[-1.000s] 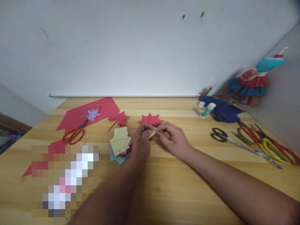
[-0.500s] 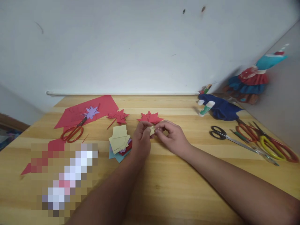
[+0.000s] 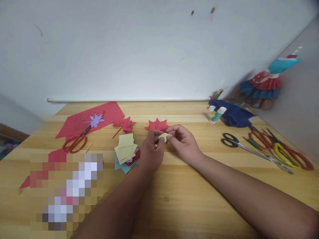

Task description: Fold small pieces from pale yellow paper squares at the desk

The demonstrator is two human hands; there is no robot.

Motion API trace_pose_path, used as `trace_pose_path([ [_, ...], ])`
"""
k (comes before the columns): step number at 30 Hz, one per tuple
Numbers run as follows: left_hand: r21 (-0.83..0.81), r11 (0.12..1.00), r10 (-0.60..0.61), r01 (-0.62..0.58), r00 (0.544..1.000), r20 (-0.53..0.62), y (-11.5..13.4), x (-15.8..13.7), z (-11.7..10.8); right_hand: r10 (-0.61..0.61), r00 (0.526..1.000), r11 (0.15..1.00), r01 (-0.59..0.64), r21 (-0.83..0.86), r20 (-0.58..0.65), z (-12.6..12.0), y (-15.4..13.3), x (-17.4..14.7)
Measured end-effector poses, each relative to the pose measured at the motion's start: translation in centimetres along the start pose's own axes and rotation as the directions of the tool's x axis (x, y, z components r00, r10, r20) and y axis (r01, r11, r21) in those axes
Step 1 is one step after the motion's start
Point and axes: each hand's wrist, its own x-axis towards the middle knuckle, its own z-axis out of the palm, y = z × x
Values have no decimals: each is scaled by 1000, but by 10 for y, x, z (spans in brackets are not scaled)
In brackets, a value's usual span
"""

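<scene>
Between my two hands is a small pale yellow piece of paper (image 3: 164, 136), partly covered by fingers. My left hand (image 3: 152, 148) pinches its left side with thumb and fingers. On its right side, the thumb and fingertips of my right hand (image 3: 183, 142) are closed. Just beyond them lies a red cut-paper leaf shape (image 3: 157, 124), its near edge close to my fingers. A second red leaf shape (image 3: 128, 124) with a thin stem rests farther left. Beside my left hand is a stack of yellow paper squares (image 3: 126, 142) over blue, purple and red ones.
Orange-handled scissors (image 3: 74, 143) and a purple paper leaf (image 3: 95, 120) lie at a red sheet (image 3: 109, 111) on the left. To the right are black-handled scissors (image 3: 230, 140), yellow-handled scissors (image 3: 284, 157), a glue stick (image 3: 217, 115) and blue cloth (image 3: 234, 116). A pixelated patch covers the lower left.
The yellow paper has turned between my fingers and shows more of its face. My left thumb now lies across its front. The whole view has shifted slightly.
</scene>
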Motion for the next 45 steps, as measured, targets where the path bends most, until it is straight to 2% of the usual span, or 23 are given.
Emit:
trace_pose_path([
  [3,4,999,-32,32,999,5,3,2,1,-7,1000,1000,7,5,-9,-1,-2,0],
  [8,-83,995,-47,48,999,13,4,7,1,-12,1000,999,12,-42,-2,-2,1,0],
  [14,-133,988,-76,73,997,-21,4,11,-3,-96,995,981,95,-169,4,-4,2,1],
  [20,-264,954,-123,141,989,85,8,12,-2,-28,1000,996,27,-90,-3,-2,3,0],
  [23,-234,961,-131,148,987,88,9,11,1,-29,999,993,30,-110,16,-2,2,-1],
  [26,-165,976,-131,142,989,73,10,10,1,-31,999,992,27,-121,-34,-1,3,-1],
  [31,-174,977,-114,123,992,61,9,10,1,42,998,994,-47,-101,-51,0,3,1],
  [34,-171,978,-111,122,991,73,10,10,1,42,996,992,-51,-116,-75,0,1,1],
  [37,-182,975,-113,126,991,77,10,9,1,-7,997,984,-8,-179,-83,-1,-3,0],
  [39,-192,972,-124,136,990,69,9,10,1,-87,993,960,63,-272,-75,-2,-6,-1],
  [42,-204,968,-142,149,989,44,8,11,2,-245,969,880,212,-426,-25,-4,-9,-3],
  [45,-236,960,-150,150,989,22,8,11,2,-354,934,808,327,-490,39,-6,-11,-4],
])
